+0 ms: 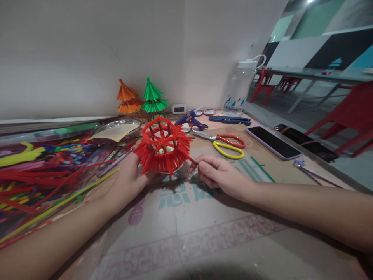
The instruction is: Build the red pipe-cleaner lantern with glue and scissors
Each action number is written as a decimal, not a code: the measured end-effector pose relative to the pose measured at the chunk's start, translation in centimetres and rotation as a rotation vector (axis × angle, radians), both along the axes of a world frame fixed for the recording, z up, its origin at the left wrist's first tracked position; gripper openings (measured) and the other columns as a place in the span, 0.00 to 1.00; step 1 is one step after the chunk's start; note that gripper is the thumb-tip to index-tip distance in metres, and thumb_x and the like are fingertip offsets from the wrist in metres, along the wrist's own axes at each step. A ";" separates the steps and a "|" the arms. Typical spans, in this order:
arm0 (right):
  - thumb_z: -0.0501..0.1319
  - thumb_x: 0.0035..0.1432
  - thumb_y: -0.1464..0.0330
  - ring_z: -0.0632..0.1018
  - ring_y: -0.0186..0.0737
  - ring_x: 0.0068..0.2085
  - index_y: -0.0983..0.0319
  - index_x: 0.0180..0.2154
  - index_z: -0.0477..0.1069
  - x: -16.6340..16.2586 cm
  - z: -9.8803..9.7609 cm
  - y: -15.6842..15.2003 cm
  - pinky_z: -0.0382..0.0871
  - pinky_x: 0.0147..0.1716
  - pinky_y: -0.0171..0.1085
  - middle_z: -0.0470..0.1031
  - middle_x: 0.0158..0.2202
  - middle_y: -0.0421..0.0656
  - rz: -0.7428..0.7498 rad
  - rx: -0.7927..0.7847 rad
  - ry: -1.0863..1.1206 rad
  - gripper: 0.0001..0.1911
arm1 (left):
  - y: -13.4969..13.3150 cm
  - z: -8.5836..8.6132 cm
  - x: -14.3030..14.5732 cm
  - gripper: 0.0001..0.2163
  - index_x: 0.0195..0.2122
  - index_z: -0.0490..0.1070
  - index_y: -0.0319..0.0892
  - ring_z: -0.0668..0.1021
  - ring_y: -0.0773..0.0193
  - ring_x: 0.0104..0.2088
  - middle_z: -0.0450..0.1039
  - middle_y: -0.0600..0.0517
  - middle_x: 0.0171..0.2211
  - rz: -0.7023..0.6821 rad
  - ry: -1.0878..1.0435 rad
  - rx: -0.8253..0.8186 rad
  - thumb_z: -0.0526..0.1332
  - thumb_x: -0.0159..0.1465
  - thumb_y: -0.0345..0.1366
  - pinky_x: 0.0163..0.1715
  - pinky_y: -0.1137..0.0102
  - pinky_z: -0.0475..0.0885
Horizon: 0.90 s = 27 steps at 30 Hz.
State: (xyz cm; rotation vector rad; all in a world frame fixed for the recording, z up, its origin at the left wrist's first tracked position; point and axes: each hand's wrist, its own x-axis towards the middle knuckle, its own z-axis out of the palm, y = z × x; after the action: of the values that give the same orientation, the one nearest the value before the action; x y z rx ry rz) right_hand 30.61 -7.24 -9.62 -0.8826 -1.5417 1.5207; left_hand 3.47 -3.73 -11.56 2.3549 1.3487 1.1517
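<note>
Red chenille-stem pavilion (163, 160), near mid-width of the cardboard-covered tabletop (233, 237), toward the far edge. Cupped at lower left by the left hand (132, 171); pinched at one fringe stem (190, 158) by the right hand (217, 173). Probably light, springy, crushable; best gripped at the base.

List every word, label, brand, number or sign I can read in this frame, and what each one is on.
None reads with certainty.
Large teal characters on the flat, printed brown cardboard sheet: partly covered and blurred, unreadable.
Round purple emblem on that sheet: its mark is too blurred.
Small white rectangular digital clock: digits too small.
Blue plastic glue gun: pale marking, too small.
</note>
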 end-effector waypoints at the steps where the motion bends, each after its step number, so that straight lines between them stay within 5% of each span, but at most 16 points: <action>1: 0.62 0.60 0.48 0.56 0.27 0.20 0.63 0.36 0.68 0.0 0.0 0.0 0.44 0.16 0.30 0.56 0.20 0.31 0.001 0.003 0.001 0.23 | 0.0 0.0 0.0 0.14 0.49 0.68 0.44 0.77 0.53 0.46 0.75 0.47 0.48 -0.001 -0.001 0.000 0.62 0.64 0.43 0.48 0.57 0.73; 27: 0.59 0.63 0.50 0.55 0.27 0.19 0.64 0.37 0.70 0.0 0.0 0.0 0.44 0.16 0.31 0.54 0.18 0.30 0.013 0.007 -0.005 0.22 | -0.1 0.3 0.2 0.14 0.50 0.69 0.44 0.77 0.54 0.46 0.75 0.48 0.48 -0.009 0.002 0.006 0.62 0.64 0.40 0.48 0.59 0.73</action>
State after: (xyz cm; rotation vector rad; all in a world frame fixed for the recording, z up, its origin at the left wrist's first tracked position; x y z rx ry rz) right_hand 30.62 -7.20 -9.66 -0.8742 -1.5581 1.5225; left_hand 3.72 -3.85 -11.30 2.3651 1.3354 1.1528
